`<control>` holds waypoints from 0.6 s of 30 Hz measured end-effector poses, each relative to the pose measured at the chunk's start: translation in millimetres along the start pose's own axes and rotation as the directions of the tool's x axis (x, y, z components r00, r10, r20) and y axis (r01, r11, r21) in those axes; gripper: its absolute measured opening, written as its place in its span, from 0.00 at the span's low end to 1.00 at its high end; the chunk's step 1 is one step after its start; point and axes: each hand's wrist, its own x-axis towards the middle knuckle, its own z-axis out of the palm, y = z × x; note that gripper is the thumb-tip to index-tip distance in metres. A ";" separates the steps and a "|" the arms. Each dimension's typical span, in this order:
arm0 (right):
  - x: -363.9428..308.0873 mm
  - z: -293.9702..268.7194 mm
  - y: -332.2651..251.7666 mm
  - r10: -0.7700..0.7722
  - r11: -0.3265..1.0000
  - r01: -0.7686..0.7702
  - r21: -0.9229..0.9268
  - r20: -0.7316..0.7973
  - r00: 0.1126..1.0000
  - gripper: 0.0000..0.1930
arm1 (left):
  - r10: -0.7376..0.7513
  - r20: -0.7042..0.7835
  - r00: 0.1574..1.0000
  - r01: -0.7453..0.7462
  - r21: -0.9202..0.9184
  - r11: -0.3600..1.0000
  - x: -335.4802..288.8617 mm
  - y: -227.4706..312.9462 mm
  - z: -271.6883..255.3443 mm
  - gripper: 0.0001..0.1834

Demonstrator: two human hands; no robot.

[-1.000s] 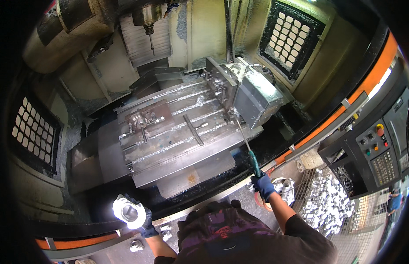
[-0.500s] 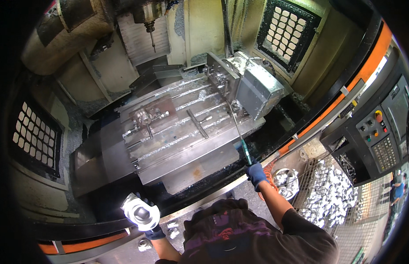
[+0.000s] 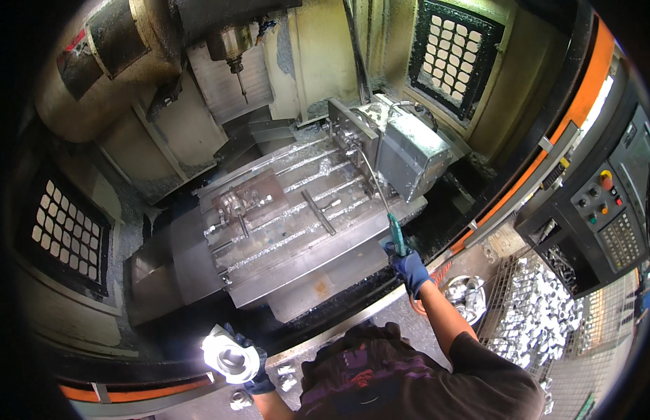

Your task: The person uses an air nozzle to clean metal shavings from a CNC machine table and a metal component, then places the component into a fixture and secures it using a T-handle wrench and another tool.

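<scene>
My left hand [image 3: 260,378], in a dark blue glove, grips a shiny silver metal casting [image 3: 232,358] with a round opening, held in front of the machine's front edge. My right hand [image 3: 410,273], gloved alike, is closed around the green handle of an air blow gun [image 3: 396,234]. Its long thin nozzle reaches over the machine table [image 3: 283,260] to the clamping fixture [image 3: 349,136] on the upright plate. Whether the tip touches the fixture I cannot tell. Left on the table, a second clamp fixture [image 3: 235,206] sits on a brownish plate.
A grey housing [image 3: 412,150] stands right of the upright plate. The spindle with a thin tool [image 3: 239,78] hangs at the back. On the right are a control panel [image 3: 605,210], a wire basket of castings [image 3: 535,315] and a bucket [image 3: 465,297]. Metal chips lie along the table slots.
The whole view has shifted, so the machine sits slightly lower and farther right. Both hands keep their holds, and the nozzle stays by the right-hand fixture.
</scene>
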 end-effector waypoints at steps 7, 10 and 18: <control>18.4 -16.1 39.0 -0.053 0.998 0.053 -0.043 0.016 0.998 0.21 | -0.406 0.125 0.905 0.294 -0.875 0.386 -19.1 19.1 75.5 0.34; -9.1 -19.2 17.0 0.173 0.982 -0.178 0.053 0.093 0.980 0.21 | -0.418 0.135 0.898 0.261 -0.929 0.263 -25.0 19.5 101.8 0.34; -5.6 -41.3 -9.1 0.285 0.926 -0.307 0.219 0.124 0.950 0.22 | -0.277 0.340 0.899 0.438 -0.651 0.620 -28.6 -13.1 183.8 0.31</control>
